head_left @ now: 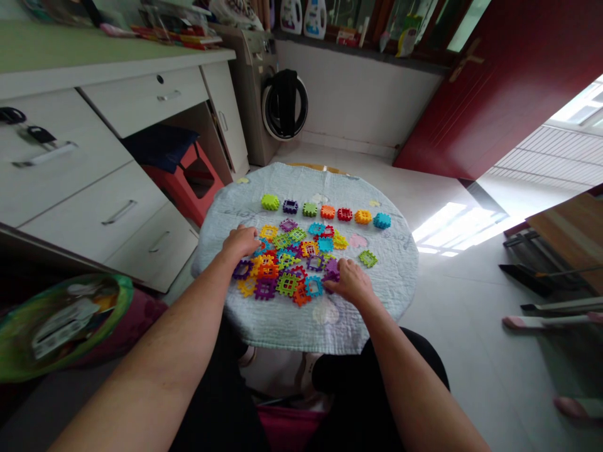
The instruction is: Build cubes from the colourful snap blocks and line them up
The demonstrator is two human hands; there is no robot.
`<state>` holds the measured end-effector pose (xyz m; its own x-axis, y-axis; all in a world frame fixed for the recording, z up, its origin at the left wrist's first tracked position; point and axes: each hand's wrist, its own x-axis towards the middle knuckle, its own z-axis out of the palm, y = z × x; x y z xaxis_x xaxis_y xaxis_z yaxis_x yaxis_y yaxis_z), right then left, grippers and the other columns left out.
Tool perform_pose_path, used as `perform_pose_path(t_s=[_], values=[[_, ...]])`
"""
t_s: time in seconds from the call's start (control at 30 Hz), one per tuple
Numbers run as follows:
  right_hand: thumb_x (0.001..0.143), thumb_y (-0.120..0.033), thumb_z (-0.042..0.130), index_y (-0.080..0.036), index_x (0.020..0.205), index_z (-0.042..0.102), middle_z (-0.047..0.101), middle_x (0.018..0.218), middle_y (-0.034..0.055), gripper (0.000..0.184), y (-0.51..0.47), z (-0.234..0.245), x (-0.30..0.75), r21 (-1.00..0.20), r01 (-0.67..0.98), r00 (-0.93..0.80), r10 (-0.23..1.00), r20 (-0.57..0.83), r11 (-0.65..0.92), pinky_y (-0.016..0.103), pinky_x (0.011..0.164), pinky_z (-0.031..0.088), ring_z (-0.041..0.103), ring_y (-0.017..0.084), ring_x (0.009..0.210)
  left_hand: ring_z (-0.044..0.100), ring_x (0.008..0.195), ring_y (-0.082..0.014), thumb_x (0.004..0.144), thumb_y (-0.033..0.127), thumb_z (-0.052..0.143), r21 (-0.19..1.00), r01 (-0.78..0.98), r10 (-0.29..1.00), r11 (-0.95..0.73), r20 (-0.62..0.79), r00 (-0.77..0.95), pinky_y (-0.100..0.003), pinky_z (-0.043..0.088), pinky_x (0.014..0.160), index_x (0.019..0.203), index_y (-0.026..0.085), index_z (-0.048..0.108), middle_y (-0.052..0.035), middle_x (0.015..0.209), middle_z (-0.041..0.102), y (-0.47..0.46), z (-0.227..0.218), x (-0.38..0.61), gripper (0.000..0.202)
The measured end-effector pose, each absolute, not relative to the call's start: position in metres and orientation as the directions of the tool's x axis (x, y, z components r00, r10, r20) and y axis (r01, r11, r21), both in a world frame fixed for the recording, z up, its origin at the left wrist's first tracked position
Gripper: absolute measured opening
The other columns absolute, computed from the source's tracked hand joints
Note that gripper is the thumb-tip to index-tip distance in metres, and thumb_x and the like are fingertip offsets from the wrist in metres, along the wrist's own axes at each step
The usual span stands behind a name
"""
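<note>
- Head view: loose pieces (pixel 287 284) lie piled on the cloth (pixel 282 336) between both hands, likely for easy reach.
- Left hand (pixel 241 243): fingers curled at the pile's left edge; grip cannot be determined.
- Right hand (pixel 352 281): fingers against a purple piece (pixel 332 269); grasp unconfirmed.
- Blocks (pixel 328 212): aligned beyond the pile, presumably for separation.
</note>
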<state>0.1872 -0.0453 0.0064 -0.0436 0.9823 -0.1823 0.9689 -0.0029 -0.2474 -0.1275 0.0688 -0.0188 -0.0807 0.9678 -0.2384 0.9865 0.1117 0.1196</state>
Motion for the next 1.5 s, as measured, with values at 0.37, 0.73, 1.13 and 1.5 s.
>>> perform_pose_path(t_s=[0.37, 0.73, 1.13, 1.5], values=[[0.071, -0.034, 0.066, -0.018, 0.102, 0.052, 0.057, 0.107, 0.0129, 0.038, -0.057, 0.003, 0.178, -0.199, 0.98, -0.021, 0.978, -0.209, -0.021, 0.033, 0.077, 0.042, 0.056, 0.025, 0.096, 0.061, 0.104, -0.0287, 0.079, 0.043, 0.055, 0.096, 0.991, 0.968, 0.089, -0.244, -0.063, -0.034, 0.048, 0.088, 0.115, 0.024, 0.063, -0.0122, 0.124, 0.057, 0.068, -0.016, -0.127, 0.042], [0.073, -0.028, 0.062, -0.018, 0.108, 0.057, 0.054, 0.108, 0.0135, 0.037, -0.026, 0.002, 0.183, -0.123, 0.992, -0.042, 0.99, -0.137, 0.025, 0.035, 0.08, 0.037, 0.051, 0.027, 0.097, 0.061, 0.105, -0.0292, 0.077, 0.042, 0.055, 0.118, 0.988, 0.972, 0.103, -0.225, -0.074, -0.035, 0.048, 0.088, 0.113, 0.024, 0.064, -0.0123, 0.122, 0.059, 0.067, -0.017, -0.126, 0.04], [0.069, -0.028, 0.063, -0.018, 0.102, 0.055, 0.057, 0.105, 0.0111, 0.036, -0.02, -0.01, 0.182, -0.131, 0.99, -0.057, 0.994, -0.095, 0.045, 0.035, 0.078, 0.036, 0.05, 0.026, 0.096, 0.062, 0.104, -0.0278, 0.079, 0.038, 0.055, 0.162, 0.979, 0.968, 0.12, -0.239, -0.079, -0.035, 0.049, 0.086, 0.113, 0.024, 0.064, -0.0123, 0.122, 0.062, 0.063, -0.008, -0.124, 0.038], [0.07, -0.026, 0.061, -0.02, 0.109, 0.051, 0.063, 0.098, 0.0068, 0.04, -0.016, -0.003, 0.187, -0.457, 0.886, -0.11, 0.993, -0.047, 0.076, 0.032, 0.078, 0.037, 0.056, 0.022, 0.09, 0.055, 0.115, -0.0255, 0.082, 0.025, 0.051, 0.338, 0.932, 0.99, -0.133, 0.087, 0.11, -0.036, 0.039, 0.106, 0.113, 0.015, 0.063, -0.0117, 0.117, 0.061, 0.05, 0.028, -0.095, 0.034]])
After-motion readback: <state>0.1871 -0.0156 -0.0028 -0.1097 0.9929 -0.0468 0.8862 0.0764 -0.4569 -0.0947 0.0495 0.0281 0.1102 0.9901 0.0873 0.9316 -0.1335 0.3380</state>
